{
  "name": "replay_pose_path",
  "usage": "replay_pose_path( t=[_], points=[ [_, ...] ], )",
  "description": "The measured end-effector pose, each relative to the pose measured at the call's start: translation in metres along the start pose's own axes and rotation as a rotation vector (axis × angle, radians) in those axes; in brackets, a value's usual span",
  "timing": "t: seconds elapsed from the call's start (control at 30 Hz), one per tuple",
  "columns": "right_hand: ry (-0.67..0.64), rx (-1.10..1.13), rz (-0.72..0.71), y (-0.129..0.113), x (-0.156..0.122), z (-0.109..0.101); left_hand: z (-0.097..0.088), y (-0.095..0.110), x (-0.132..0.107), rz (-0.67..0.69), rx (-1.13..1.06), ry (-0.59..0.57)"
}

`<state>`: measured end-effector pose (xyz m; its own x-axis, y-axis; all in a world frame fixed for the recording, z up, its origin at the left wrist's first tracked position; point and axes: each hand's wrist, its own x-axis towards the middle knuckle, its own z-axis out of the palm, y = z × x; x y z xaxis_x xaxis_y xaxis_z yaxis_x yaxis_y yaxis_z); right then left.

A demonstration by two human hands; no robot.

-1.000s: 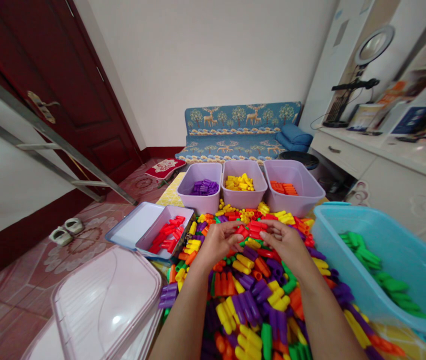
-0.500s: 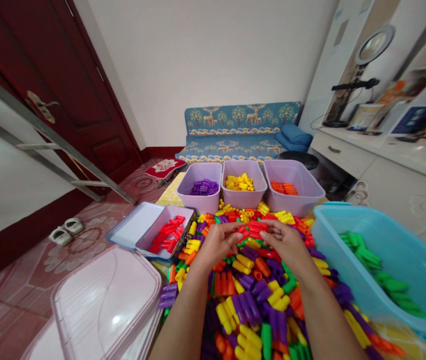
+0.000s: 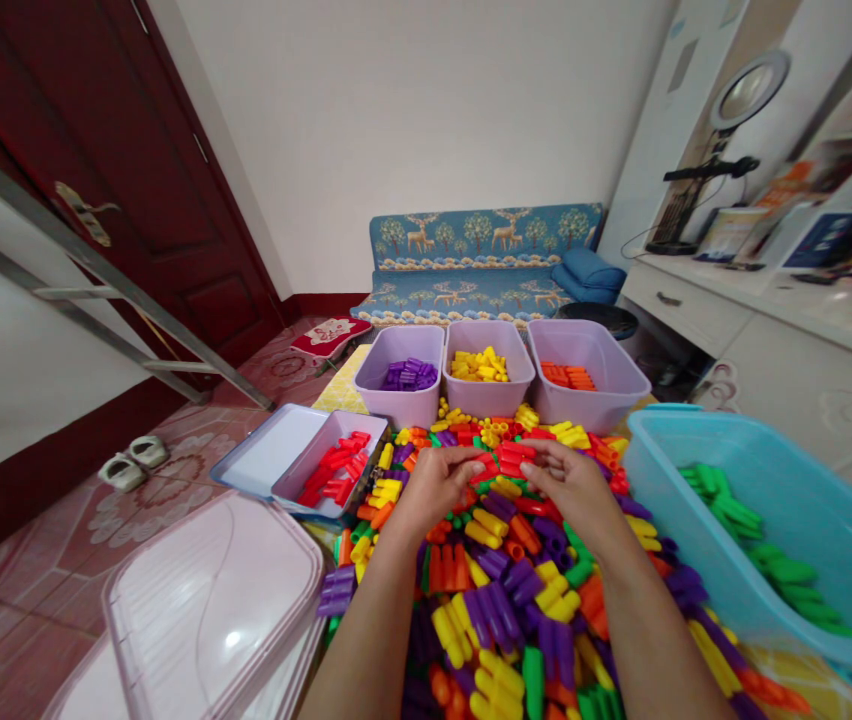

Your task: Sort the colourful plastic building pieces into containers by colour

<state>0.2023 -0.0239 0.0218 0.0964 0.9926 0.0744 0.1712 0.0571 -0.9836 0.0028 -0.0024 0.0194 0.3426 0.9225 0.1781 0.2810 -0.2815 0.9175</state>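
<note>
Above the far part of a heap of mixed plastic tube blocks, both my hands are closed in pinches. My right hand grips a red tube block between thumb and fingers. My left hand pinches another red piece, close beside the first; whether the two are joined I cannot tell. Yellow, purple, orange, red and green blocks lie directly below the hands. Left of the heap, an open tin-like case contains loose red blocks.
Behind the heap stand three lilac bins: one with purple blocks, one with yellow, one with orange. A turquoise tub with green blocks is at right. Pale lids lie at left. A patterned sofa stands beyond.
My left hand's fingers have shifted very slightly around the red piece. All else looks the same.
</note>
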Motion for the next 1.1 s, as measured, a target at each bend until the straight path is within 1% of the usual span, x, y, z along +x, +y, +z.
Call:
replay_pose_path(
  t=[0.13, 0.37, 0.47, 0.67, 0.93, 1.0, 1.03, 1.1],
  points=[
    [0.013, 0.013, 0.005, 0.002, 0.000, 0.000, -0.001, -0.002, 0.001, -0.008, 0.047, 0.023],
    [0.036, 0.018, 0.023, -0.006, -0.002, 0.000, -0.002, -0.007, 0.006, -0.057, 0.125, 0.170],
    [0.062, -0.005, 0.017, -0.005, -0.001, -0.001, -0.003, -0.008, 0.006, -0.064, 0.147, 0.175],
    [0.104, -0.049, -0.032, 0.005, 0.003, -0.003, -0.006, -0.010, 0.006, 0.003, 0.280, 0.168],
    [0.118, -0.019, -0.021, 0.006, 0.004, -0.003, -0.012, -0.011, 0.007, -0.054, 0.365, 0.248],
    [0.123, -0.015, -0.019, 0.006, 0.005, -0.003, -0.013, -0.011, 0.006, -0.053, 0.389, 0.239],
    [0.124, -0.013, -0.019, 0.006, 0.005, -0.003, -0.013, -0.011, 0.006, -0.041, 0.395, 0.213],
    [0.119, -0.012, -0.020, 0.006, 0.005, -0.002, -0.010, -0.010, 0.004, 0.028, 0.395, 0.112]
  ],
)
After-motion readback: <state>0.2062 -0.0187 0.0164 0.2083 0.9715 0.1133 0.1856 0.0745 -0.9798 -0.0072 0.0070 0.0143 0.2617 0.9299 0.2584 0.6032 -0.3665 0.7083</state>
